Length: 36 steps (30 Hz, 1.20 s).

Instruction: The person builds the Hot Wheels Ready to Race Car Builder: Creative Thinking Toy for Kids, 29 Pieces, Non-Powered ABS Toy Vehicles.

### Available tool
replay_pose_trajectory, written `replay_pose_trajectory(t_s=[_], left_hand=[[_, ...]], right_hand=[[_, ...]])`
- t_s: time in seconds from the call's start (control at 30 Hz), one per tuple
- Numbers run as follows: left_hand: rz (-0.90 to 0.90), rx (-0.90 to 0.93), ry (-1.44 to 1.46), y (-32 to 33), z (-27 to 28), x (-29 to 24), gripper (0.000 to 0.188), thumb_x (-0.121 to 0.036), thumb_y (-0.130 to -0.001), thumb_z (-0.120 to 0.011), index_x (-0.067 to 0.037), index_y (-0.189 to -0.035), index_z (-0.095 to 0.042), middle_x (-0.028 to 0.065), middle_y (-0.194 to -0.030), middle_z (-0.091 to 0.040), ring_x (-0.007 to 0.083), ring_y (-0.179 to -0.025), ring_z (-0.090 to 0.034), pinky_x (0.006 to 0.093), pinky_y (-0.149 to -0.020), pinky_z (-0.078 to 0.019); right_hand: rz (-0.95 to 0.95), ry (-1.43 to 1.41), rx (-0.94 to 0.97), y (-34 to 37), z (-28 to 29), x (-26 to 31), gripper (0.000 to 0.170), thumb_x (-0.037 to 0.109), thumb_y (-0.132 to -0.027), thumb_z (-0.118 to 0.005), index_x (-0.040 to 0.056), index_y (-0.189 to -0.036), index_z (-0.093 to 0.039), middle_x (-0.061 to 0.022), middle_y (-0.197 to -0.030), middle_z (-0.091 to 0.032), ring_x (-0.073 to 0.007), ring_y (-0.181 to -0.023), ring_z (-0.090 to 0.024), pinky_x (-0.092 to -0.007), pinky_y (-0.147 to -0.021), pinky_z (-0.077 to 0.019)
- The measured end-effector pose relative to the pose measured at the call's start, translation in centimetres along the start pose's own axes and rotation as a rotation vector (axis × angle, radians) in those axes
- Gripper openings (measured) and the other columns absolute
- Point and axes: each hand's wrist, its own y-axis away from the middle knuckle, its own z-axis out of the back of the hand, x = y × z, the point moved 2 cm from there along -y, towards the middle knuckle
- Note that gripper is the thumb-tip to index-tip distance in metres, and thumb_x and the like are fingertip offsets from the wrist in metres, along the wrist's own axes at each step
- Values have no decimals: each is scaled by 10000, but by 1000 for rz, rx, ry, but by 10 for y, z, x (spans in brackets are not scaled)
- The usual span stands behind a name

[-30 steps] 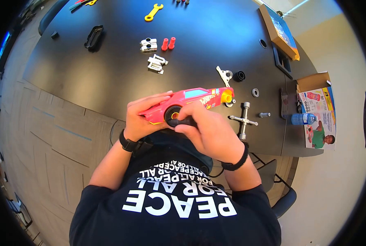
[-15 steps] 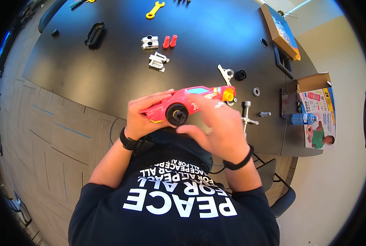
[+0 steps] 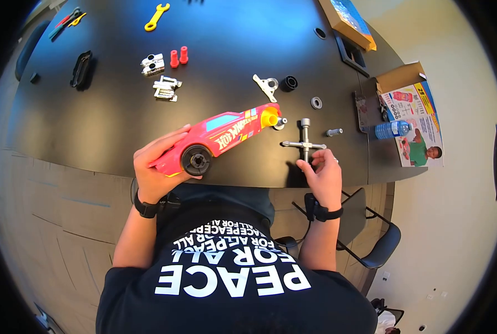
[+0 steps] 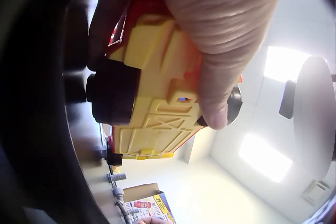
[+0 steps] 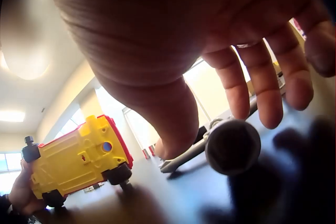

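The left hand (image 3: 158, 167) grips the rear of a red toy car (image 3: 223, 131) held above the table edge, its black wheel (image 3: 197, 160) facing up toward the head camera. In the left wrist view the thumb lies across the car's yellow underside (image 4: 155, 124). At the near arm of a silver cross wrench (image 3: 306, 145) is the right hand (image 3: 327, 181), thumb on one side and fingers on the other. The right wrist view shows those fingers spread and loosely bent around the wrench's socket end (image 5: 232, 146); whether they touch it cannot be told.
Right of the wrench lies a small grey bolt (image 3: 334, 132). Beyond the car are a silver bracket (image 3: 266, 87), a black ring part (image 3: 289, 83), chrome engine pieces (image 3: 166, 88) and red pieces (image 3: 174, 59). A water bottle (image 3: 392, 129) and an open box (image 3: 421, 119) are at the right.
The right hand has left the car's wheel and moved right, down to the cross wrench. The left hand still grips the car; the head view has shifted.
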Motion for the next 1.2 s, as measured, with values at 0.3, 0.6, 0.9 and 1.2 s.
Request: replay_pose_trajectory(t_s=[0.3, 0.6, 0.9, 1.2], left_hand=[[-11, -17, 21, -1, 1, -2, 758, -218, -624, -1080, 0, -1286, -782, 224, -1335, -784, 337, -1220, -781, 413, -1058, -606], [-54, 10, 50, -3, 4, -1, 758, -210, -628, -1078, -5, -1293, -778, 222, -1354, -775, 327, -1211, -784, 403, -1055, -612], [-69, 2, 45, -1, 3, 2, 738, -209, -638, -1072, -11, -1286, -781, 208, -1363, -774, 319, -1215, -783, 401, -1046, -618], [-36, -3, 104, -2, 2, -4, 637, -155, -708, -1012, 10, -1281, -786, 228, -1355, -776, 296, -1179, -797, 388, -1035, -611]], right_hand=[[186, 60, -64, -37, 2, -31, 343, -27, -850, -832, 71, -1177, -803, -171, -1095, -633, -378, -1003, -639, -436, -910, -538], [168, -719, 54, -11, 65, 41, 127, -40, -1027, -729, -44, -1153, -709, -113, -1040, -745, -128, -895, -728, -242, -765, -596], [1067, -380, 136, -16, 86, 201, 276, -149, -837, -754, 0, -1069, -749, -120, -1021, -733, -273, -896, -710, -363, -754, -569], [1286, -154, 123, -14, 98, 248, 242, -7, -795, -733, 15, -1035, -748, -95, -999, -707, -277, -845, -668, -370, -733, -553]])
